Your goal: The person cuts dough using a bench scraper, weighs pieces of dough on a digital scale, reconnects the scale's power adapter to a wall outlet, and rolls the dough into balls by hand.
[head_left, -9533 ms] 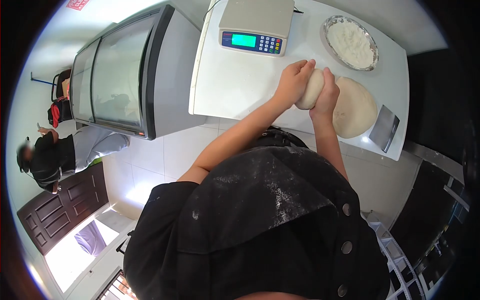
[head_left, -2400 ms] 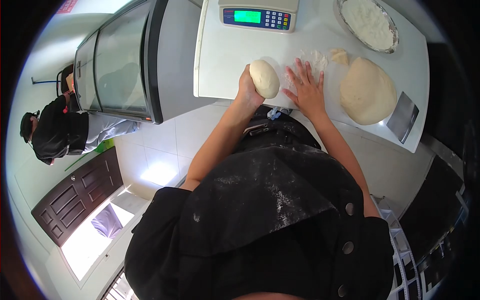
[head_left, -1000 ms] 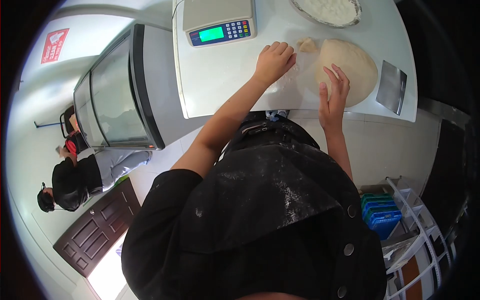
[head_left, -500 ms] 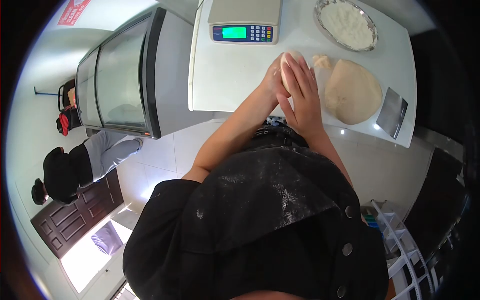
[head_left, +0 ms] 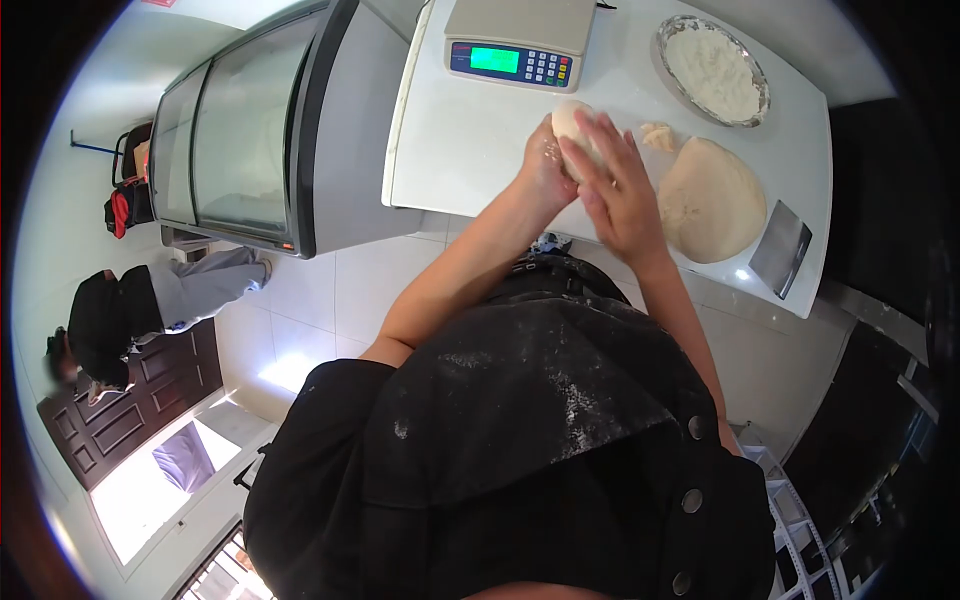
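Observation:
A pale ball of dough (head_left: 571, 120) is held above the near side of the table, between my two hands. Cupped around its left and underside, my left hand (head_left: 547, 168) is closed on it, with crumbs of dough stuck near the thumb. Against the ball's right side, my right hand (head_left: 622, 190) lies with fingers stretched out and slightly apart, a little blurred. Right of my hands, a large flattened mass of dough (head_left: 715, 200) rests on the white table (head_left: 455, 150). A small scrap of dough (head_left: 658, 137) sits just beyond it.
A digital scale (head_left: 515, 62) with a lit green display stands at the back left. Behind the dough is a metal bowl of flour (head_left: 712, 72). A metal dough scraper (head_left: 781, 250) lies at the right edge. Left are a glass-topped freezer (head_left: 245, 130) and another person (head_left: 120, 320).
My right hand has tilted and its fingers have shifted on the dough ball, exposing more of its top. The view has turned slightly, and the other person appears further left.

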Motion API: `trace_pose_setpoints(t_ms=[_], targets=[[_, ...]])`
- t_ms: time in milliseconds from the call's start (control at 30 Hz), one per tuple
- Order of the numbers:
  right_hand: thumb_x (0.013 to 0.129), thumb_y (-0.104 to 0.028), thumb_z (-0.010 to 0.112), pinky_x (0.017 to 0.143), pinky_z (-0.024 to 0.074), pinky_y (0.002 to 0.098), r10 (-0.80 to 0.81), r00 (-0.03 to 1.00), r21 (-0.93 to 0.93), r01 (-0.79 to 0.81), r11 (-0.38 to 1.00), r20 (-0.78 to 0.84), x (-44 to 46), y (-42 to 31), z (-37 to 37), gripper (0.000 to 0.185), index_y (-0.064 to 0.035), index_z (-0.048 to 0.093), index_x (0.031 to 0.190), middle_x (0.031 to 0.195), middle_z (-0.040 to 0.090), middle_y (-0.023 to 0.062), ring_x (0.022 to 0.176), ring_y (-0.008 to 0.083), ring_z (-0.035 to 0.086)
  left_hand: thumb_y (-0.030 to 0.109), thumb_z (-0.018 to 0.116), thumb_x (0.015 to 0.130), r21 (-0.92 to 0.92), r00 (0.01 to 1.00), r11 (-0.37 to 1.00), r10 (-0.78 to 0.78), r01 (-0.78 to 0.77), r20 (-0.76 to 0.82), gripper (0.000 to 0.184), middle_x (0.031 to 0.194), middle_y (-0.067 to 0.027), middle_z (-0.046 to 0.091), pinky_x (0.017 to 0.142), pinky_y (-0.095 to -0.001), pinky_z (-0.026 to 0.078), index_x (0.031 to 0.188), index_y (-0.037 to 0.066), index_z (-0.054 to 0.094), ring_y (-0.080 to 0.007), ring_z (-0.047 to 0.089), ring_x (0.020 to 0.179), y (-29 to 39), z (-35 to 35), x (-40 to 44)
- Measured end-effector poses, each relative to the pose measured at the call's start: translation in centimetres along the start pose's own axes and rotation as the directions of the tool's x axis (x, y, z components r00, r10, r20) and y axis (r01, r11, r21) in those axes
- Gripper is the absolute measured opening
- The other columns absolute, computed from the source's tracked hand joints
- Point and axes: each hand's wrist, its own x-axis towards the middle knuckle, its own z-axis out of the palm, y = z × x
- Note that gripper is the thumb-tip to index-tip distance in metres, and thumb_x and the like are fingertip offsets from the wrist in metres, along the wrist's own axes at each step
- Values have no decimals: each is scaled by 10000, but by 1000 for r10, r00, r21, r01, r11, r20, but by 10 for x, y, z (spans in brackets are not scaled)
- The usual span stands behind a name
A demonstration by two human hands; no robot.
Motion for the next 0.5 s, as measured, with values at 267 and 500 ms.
trace_pose_setpoints(t_ms=[267, 500], targets=[[867, -161, 497, 1046, 294, 409, 130, 987, -252, -103, 962, 90, 22, -27, 15, 359, -114, 538, 1220, 1355, 441, 35, 1283, 241, 374, 319, 401, 919, 23, 997, 998, 57, -56, -43, 348, 953, -127, 607, 715, -342, 515, 1078, 29, 510, -249, 611, 840, 12, 2, -10], [876, -194, 486, 1044, 302, 389, -36, 997, -190, 47, 981, 61, 38, -28, 24, 368, -123, 534, 1234, 1351, 447, 20, 1264, 251, 398, 326, 391, 931, -24, 992, 992, 124, -125, -17, 355, 981, -121, 600, 708, -324, 516, 1088, 28, 504, -230, 613, 842, 41, -6, -20]])
